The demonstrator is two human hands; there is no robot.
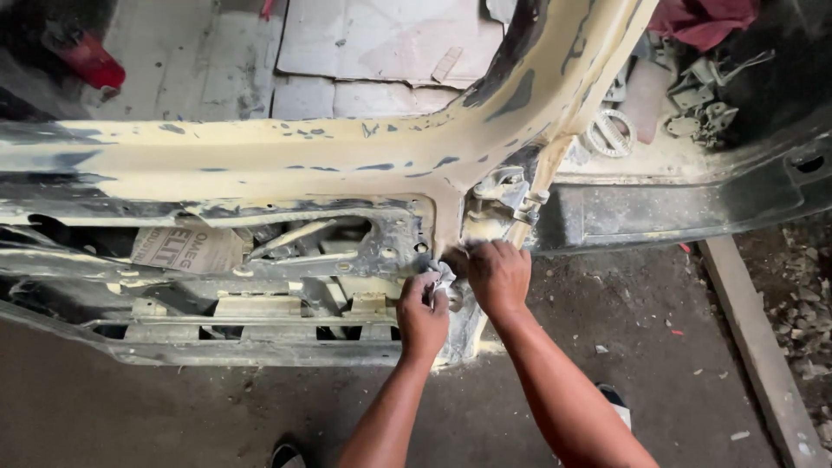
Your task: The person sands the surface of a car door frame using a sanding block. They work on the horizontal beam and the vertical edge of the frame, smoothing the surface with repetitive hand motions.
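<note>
Up close, crumpled grey sandpaper, pinched by left hand, filler-smeared yellow car body

Two hands are showing, the left hand and the right hand, both pressing at one stripped car body shell. One crumpled scrap of sandpaper is sitting between them. One red cloth is lying up top, one metal ring beside it, one wooden plank running along the floor, and two shoes, one and another, are peeking in below.
</note>
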